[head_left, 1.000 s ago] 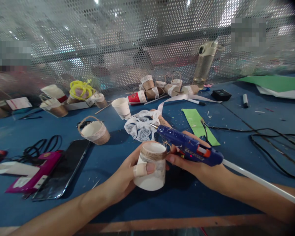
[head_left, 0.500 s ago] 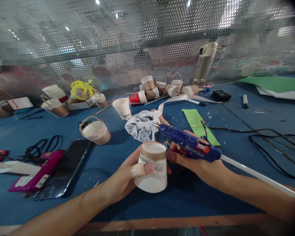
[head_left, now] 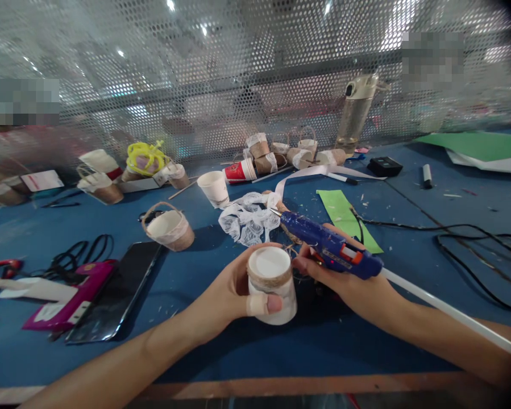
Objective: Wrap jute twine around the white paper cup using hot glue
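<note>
My left hand (head_left: 227, 295) is wrapped round a white paper cup (head_left: 273, 284) held upside down just above the blue table (head_left: 366, 335). A band of brown twine circles the cup near its upturned base. The thumb, with a plaster on it, presses the cup's front. My right hand (head_left: 349, 278) grips a blue hot glue gun (head_left: 329, 245) with an orange trigger. Its metal nozzle points up-left, toward a heap of white lace (head_left: 249, 218). A white glue stick (head_left: 447, 309) sticks out behind the gun.
A twine-wrapped cup basket (head_left: 170, 228), a plain cup (head_left: 213, 187) and several decorated cups (head_left: 276, 156) stand farther back. A phone (head_left: 116, 289), pink case (head_left: 67, 298) and black cables (head_left: 472, 244) lie at the sides. A green paper strip (head_left: 344, 213) and a bottle (head_left: 355, 111) are right of centre.
My left hand has tipped the cup so its flat base faces up and lowered it slightly. The glue gun has shifted a little right and lower.
</note>
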Demonstrator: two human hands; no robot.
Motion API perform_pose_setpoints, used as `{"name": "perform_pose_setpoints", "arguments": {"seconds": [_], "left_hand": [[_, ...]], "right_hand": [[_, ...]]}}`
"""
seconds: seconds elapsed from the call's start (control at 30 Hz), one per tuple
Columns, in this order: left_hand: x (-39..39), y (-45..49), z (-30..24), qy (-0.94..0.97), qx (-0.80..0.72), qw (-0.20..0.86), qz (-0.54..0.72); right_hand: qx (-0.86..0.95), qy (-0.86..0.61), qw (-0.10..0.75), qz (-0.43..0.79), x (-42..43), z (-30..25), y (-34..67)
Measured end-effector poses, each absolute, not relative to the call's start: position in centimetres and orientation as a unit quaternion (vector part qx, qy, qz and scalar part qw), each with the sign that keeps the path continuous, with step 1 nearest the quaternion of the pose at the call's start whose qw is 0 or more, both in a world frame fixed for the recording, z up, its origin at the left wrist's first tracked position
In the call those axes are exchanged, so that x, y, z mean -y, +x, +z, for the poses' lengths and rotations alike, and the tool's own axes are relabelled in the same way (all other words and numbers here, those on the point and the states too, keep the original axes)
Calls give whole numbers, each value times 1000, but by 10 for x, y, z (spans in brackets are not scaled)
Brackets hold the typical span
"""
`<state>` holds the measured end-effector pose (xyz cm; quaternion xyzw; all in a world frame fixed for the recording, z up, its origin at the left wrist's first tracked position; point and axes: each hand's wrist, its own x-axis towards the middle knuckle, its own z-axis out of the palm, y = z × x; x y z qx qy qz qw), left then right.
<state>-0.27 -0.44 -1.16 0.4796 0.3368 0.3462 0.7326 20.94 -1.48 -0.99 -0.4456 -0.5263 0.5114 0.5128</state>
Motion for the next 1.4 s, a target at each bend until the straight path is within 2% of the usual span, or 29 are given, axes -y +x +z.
{"name": "perform_pose_setpoints", "arguments": {"seconds": [0.13,0.37,0.57,0.7,0.9,1.07,1.2,1.4], "left_hand": [[3,-3,-9,422,-332,754,377],[2,-1,-8,411,-310,781,354],[2,-1,-9,440,-334,768,323],[2,-2,-8,433,-361,743,361],[1,0,-6,422,-383,731,375],[1,1,-8,460,-375,721,358],[1,-1,-8,503,-398,686,343],[3,-3,-2,467,-370,702,390]], "right_hand": [[553,-456,504,482,15,-8,212],[558,-461,494,482,18,-10,213],[573,-448,486,484,18,-14,214],[581,-430,473,505,19,-10,214],[591,-447,483,466,19,-8,214],[564,-408,491,524,22,-9,214],[586,-387,465,539,25,-6,216],[699,-373,482,373,27,-4,226]]}}
